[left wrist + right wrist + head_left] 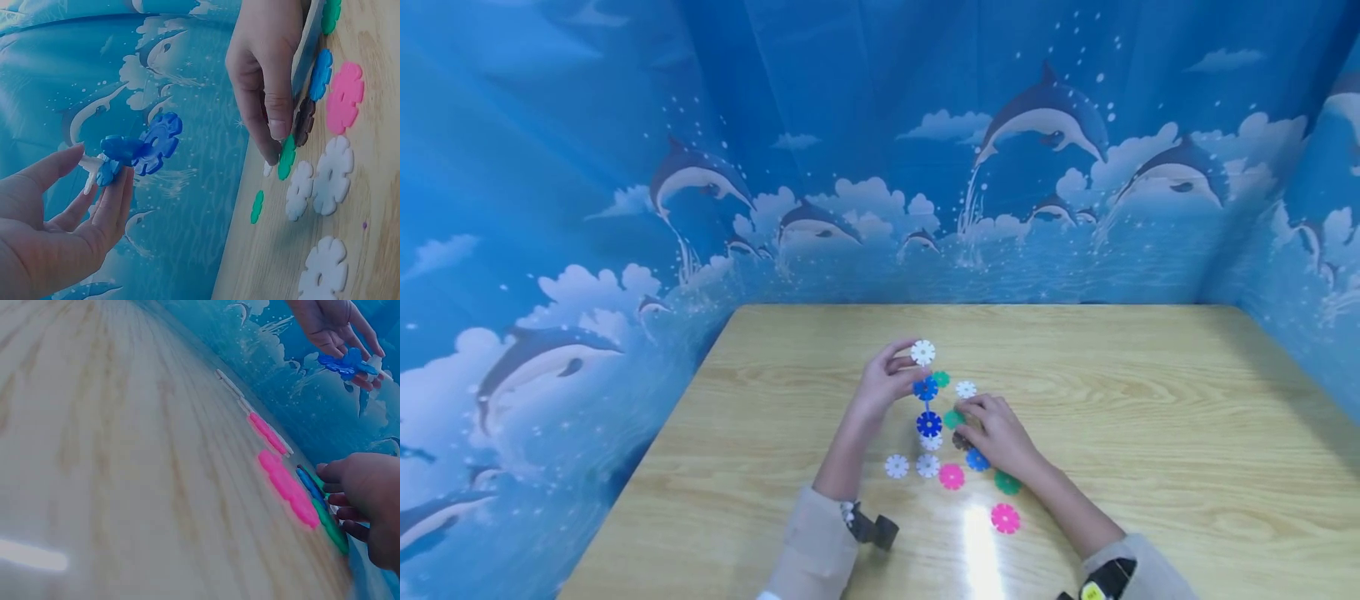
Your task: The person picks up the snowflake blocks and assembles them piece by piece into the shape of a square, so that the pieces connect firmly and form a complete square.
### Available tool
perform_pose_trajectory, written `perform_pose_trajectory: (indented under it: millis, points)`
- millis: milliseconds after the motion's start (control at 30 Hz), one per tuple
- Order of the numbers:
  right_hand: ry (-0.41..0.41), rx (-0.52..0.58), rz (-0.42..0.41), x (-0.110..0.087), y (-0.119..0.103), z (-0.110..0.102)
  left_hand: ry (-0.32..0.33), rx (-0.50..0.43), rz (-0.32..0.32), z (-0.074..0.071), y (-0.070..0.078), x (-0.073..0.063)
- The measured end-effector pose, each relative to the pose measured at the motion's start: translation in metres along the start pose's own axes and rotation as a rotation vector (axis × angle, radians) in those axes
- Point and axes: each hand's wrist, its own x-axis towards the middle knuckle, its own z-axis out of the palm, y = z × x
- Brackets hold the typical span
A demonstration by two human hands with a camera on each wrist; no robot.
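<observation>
Wood table; left hand pinches discs (blue, white, joined); right hand at green disc, grip unclear.

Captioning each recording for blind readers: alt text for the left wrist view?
The left hand holds joined blue and white notched plastic discs before a blue dolphin-print backdrop. The right hand reaches down to a green notched plastic disc among others on a wooden table.

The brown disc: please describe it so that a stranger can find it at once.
On the wooden table, look near the right hand. Between a green disc and a blue disc lies the brown disc, the only one of that colour.
</observation>
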Motion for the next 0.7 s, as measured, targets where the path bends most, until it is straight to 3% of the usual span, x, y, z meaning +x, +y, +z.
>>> perform_pose_trajectory:
  millis: [300, 567, 700]
  points:
    - [0.034, 0.062, 0.056, 0.0006, 0.0009, 0.0019, -0.004, -0.018, -0.011, 0.0041, -0.0029, 0.0016]
    - [0.054, -0.044, -0.026, 0.0011, 0.0026, 0.0061, -0.009, -0.054, -0.028, 0.0061, -0.0076, 0.0006]
    - [0.070, -0.080, -0.019, 0.0042, 0.0010, 0.0079, 0.018, -0.050, -0.036, 0.0082, -0.0104, 0.0010]
